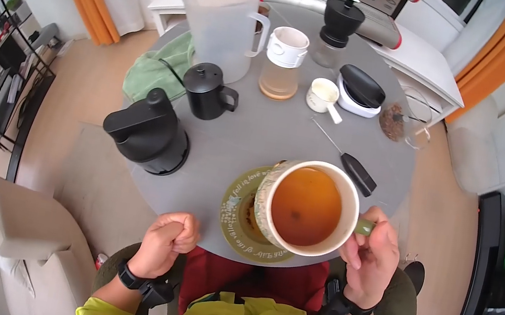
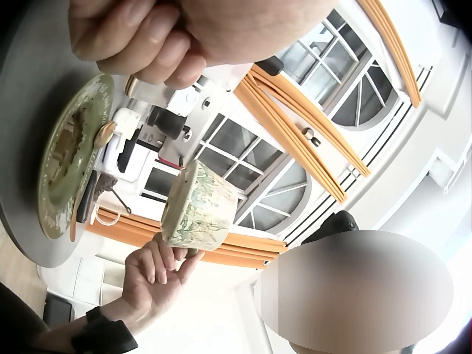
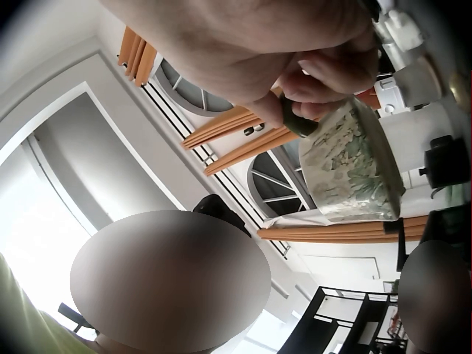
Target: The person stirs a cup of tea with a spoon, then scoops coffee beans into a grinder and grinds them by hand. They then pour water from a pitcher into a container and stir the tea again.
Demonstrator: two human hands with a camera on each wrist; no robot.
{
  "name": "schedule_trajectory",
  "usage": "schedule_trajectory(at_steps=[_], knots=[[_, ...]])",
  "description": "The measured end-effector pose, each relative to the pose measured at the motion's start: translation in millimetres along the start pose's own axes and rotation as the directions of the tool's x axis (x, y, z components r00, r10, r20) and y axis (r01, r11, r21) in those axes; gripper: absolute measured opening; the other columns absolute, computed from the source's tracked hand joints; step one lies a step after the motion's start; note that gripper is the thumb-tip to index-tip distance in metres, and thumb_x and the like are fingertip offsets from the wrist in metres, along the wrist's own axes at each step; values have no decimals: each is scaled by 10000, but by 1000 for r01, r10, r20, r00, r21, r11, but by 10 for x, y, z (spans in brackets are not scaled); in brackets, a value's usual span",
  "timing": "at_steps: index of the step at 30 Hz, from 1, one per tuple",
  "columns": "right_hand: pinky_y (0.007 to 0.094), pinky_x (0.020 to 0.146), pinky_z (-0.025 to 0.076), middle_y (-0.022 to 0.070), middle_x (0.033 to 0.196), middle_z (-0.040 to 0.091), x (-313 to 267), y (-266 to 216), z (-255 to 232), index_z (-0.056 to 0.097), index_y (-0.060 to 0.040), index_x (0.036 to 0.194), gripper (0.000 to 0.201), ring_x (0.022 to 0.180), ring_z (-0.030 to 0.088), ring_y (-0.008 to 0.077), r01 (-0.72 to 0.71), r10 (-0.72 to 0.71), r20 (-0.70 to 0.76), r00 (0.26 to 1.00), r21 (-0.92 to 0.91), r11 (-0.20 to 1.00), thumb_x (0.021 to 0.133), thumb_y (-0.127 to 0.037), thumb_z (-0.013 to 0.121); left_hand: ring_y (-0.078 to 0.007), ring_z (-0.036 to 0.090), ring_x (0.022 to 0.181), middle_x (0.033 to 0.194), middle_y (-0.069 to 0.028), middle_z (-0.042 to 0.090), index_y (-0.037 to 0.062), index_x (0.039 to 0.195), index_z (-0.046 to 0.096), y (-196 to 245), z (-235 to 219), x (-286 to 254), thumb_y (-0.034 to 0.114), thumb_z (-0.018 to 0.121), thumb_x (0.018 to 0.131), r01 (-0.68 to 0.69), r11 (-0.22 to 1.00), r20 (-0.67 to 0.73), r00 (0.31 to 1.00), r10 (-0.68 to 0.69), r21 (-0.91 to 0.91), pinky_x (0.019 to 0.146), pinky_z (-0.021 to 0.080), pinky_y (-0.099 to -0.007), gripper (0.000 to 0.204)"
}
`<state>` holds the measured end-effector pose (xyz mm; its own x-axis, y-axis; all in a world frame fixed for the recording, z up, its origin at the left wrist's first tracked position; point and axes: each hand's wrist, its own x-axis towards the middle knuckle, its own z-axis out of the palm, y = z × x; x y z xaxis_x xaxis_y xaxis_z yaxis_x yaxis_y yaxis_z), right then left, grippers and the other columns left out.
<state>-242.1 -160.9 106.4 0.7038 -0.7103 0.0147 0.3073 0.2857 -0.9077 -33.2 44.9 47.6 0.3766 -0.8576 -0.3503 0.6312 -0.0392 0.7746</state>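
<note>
My right hand (image 1: pixel 376 248) grips the green handle of a large floral teacup (image 1: pixel 265 193) holding clear amber liquid (image 1: pixel 309 200). In the left wrist view the teacup (image 2: pixel 199 210) is raised well above the table, apart from its saucer. That green saucer (image 1: pixel 230 220), with white lettering round its rim, lies at the table's near edge, partly hidden by the cup in the head view. A wooden spoon (image 2: pixel 105 134) rests across it. Just left of the saucer, my left hand (image 1: pixel 170 240) is curled into a fist by the table edge, with nothing visible in it.
On the grey round table (image 1: pixel 212 157) stand a black grinder-like appliance (image 1: pixel 148 133), a black gooseneck kettle (image 1: pixel 207 91), a frosted pitcher (image 1: pixel 221 25) and a glass with a white dripper (image 1: pixel 286 50). A black milk frother (image 1: pixel 358 174) lies beyond the cup, near a small handled cup (image 1: pixel 323 94).
</note>
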Motion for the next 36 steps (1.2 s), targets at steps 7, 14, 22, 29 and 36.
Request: schedule_trajectory(at_steps=[7,14,22,29,36], knots=[[197,444,241,10,617,482,3,27,-52,474,-60,745,387,484,341,38,-22,22,37,999,7,1000,968,-375,500,-90,225,500,577,6,290,72,588,325,4,41,0,-23,356,765,-11,1000,-34,999,11,6,467,180,-250,203],[184,418,226,6,613,478,6,60,-39,467,-51,796,380,465,336,22,-8,12,45,999,-99,995,941,-392,551,-91,227,501,572,5,287,70,587,323,10,45,-2,-19,360,772,-16,999,-51,999,17,28,468,183,-252,208],[184,400,218,-5,537,459,20,125,-49,471,-39,778,459,421,318,17,54,-52,17,998,-124,991,930,-465,550,-85,238,515,592,11,302,69,599,341,-8,-29,9,-22,357,769,41,999,-34,999,-41,-11,471,189,-247,193],[184,409,222,10,583,480,18,66,20,467,-36,764,441,431,321,16,49,-54,-39,998,-139,989,940,-433,546,-81,229,509,590,13,298,75,600,347,-1,-23,17,-13,366,761,42,999,3,999,-42,-3,465,182,-243,184],[187,425,226,3,606,489,10,50,-19,514,-25,784,341,444,341,13,38,-45,-43,998,-140,989,948,-323,542,-88,224,496,580,7,292,74,593,330,-27,13,16,-6,363,766,11,1000,-50,999,-10,13,462,176,-250,193]])
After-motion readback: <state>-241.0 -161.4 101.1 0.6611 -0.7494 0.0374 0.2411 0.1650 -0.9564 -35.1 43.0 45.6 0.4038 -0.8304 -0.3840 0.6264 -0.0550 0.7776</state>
